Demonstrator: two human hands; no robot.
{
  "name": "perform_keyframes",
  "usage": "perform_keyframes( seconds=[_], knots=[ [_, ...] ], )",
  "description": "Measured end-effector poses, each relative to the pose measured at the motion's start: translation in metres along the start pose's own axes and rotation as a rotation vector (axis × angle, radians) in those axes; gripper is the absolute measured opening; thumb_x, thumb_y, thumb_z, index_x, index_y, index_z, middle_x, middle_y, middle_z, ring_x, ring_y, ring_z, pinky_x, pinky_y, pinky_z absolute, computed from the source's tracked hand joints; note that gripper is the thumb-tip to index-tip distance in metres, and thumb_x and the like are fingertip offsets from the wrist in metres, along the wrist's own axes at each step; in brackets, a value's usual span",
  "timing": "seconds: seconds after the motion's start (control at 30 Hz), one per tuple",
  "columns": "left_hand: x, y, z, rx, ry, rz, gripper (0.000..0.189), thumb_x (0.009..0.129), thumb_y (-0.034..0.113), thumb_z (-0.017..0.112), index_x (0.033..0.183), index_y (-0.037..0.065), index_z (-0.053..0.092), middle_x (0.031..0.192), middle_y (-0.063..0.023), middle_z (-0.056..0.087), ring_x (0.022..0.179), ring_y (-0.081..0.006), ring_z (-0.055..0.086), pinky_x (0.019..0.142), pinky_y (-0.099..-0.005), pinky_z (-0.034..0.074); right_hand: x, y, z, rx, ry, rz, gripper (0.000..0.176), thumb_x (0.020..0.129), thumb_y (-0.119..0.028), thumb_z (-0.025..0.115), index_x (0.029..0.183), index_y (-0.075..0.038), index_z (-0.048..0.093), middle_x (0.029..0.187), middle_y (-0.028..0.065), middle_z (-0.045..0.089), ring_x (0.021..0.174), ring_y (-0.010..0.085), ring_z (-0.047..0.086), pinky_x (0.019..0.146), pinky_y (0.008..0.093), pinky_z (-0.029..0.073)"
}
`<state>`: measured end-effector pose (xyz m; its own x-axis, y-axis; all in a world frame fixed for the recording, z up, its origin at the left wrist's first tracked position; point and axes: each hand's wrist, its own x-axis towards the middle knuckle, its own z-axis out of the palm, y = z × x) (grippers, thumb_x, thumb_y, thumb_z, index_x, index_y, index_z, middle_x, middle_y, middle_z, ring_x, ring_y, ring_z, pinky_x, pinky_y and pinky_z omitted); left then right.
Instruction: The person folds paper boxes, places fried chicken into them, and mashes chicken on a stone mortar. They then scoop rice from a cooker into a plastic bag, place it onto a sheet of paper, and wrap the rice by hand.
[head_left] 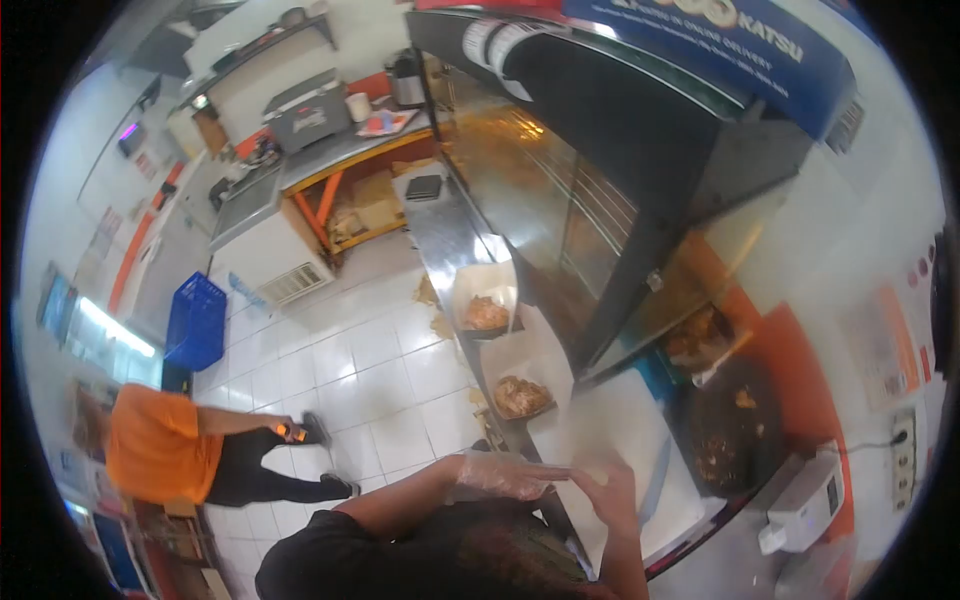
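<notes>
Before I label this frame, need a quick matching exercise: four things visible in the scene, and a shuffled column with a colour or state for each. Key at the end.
Things
1. left hand
2. flat board under the hands
3. basket
4. co-worker's shirt

Colour or state
A. blue
B. orange
C. covered in clear plastic
D. white

Pairs: 1-C, 2-D, 3-A, 4-B
</notes>
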<state>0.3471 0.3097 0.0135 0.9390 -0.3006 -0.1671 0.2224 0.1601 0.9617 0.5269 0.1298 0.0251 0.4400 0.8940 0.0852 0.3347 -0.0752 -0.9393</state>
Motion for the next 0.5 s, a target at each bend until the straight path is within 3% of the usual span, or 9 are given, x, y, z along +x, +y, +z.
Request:
perform_keyframes(
  seconds=[0.03,0.17,0.2,0.27,0.33,0.43,0.5],
  knots=[
    [-0.008,0.005,0.001,0.068,0.047,-0.026,0.095,0.091,0.063,0.058,0.156,0.003,0.023,0.158,-0.0185,0.031,0.14,-0.0291,0.04,0.114,-0.0372,0.032,0.002,0.005,0.005,0.017,-0.042,0.056,0.028,0.071,-0.004,0.082,0.098,-0.003,0.072,0.107,0.0103,0.068,0.098,0.0228,0.064,0.088,0.0332,0.05],
    [-0.032,-0.003,0.001,-0.176,0.045,-0.14,0.113,0.081,0.075,0.06,0.158,0.005,0.014,0.163,-0.0179,0.015,0.15,-0.0345,0.019,0.12,-0.0491,0.02,0.012,-0.006,0.022,0.038,-0.111,0.051,0.016,0.073,-0.004,0.081,0.088,-0.005,0.075,0.1,0.0089,0.069,0.097,0.0237,0.065,0.086,0.0331,0.051],
    [-0.041,-0.003,0.001,-0.213,0.048,-0.143,0.113,0.081,0.074,0.06,0.158,0.006,0.014,0.164,-0.018,0.014,0.15,-0.0349,0.018,0.12,-0.0494,0.02,0.014,0.004,0.03,0.034,-0.116,-0.081,0.017,0.071,-0.005,0.081,0.087,-0.006,0.075,0.1,0.0082,0.069,0.098,0.0236,0.065,0.086,0.0336,0.052],
    [-0.063,-0.004,0.003,-0.25,0.091,-0.136,0.108,0.084,0.07,0.06,0.158,0.006,0.014,0.162,-0.0158,0.019,0.145,-0.031,0.024,0.115,-0.0438,0.026,0.018,0.015,0.05,0.033,-0.123,-0.128,0.016,0.071,-0.005,0.08,0.086,-0.006,0.075,0.1,0.0079,0.068,0.098,0.0236,0.065,0.085,0.0339,0.052],
    [-0.084,-0.007,0.007,-0.246,0.169,-0.097,0.099,0.09,0.063,0.061,0.159,0.007,0.016,0.159,-0.0112,0.029,0.136,-0.0224,0.037,0.104,-0.032,0.036,0.023,0.014,0.072,0.031,-0.111,-0.155,0.015,0.071,-0.004,0.079,0.085,-0.007,0.074,0.1,0.0081,0.068,0.098,0.024,0.065,0.085,0.0339,0.053],
    [-0.121,0.018,0.009,-0.352,0.198,-0.088,0.101,0.088,0.064,0.062,0.158,0.008,0.017,0.162,-0.0103,0.023,0.145,-0.0273,0.029,0.111,-0.0358,0.032,0.038,0.011,0.11,0.019,-0.02,-0.133,0.015,0.071,-0.002,0.077,0.086,-0.007,0.074,0.102,0.0088,0.068,0.096,0.0241,0.065,0.083,0.0335,0.053],
    [-0.152,-0.009,0.0,-0.206,0.241,0.039,0.099,0.09,0.064,0.058,0.158,0.007,0.014,0.163,-0.0149,0.016,0.148,-0.0326,0.024,0.118,-0.0454,0.024,0.048,0.026,0.143,-0.013,0.087,-0.073,0.016,0.073,-0.002,0.077,0.087,-0.007,0.073,0.104,0.0093,0.067,0.096,0.0232,0.065,0.083,0.0332,0.053]
  ],
)
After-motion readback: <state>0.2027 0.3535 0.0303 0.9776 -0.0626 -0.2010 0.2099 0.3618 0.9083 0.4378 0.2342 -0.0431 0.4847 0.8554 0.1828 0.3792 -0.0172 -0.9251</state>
